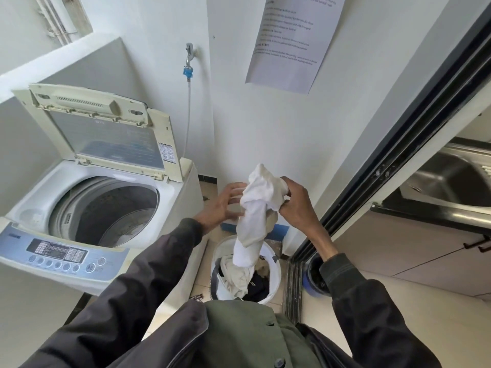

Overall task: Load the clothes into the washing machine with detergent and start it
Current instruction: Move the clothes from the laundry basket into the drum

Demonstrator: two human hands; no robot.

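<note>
A top-loading washing machine (170, 197) stands at the left with its lid (106, 139) raised and its drum (106, 211) exposed. My right hand (295, 205) grips a white garment (255, 213) that hangs twisted above a white laundry basket (276, 272) on the floor. My left hand (223, 205) is beside the garment with fingers spread, at or just short of the cloth. The basket holds more white and dark clothes (244, 277). No detergent is in view.
The control panel (58, 253) runs along the machine's front edge. A tap with a hose (189, 65) and a printed sheet (287, 38) are on the wall. A sliding door frame (398, 144) and a steel sink (451, 179) are to the right. A dark blue-rimmed container (316, 277) stands by the door track.
</note>
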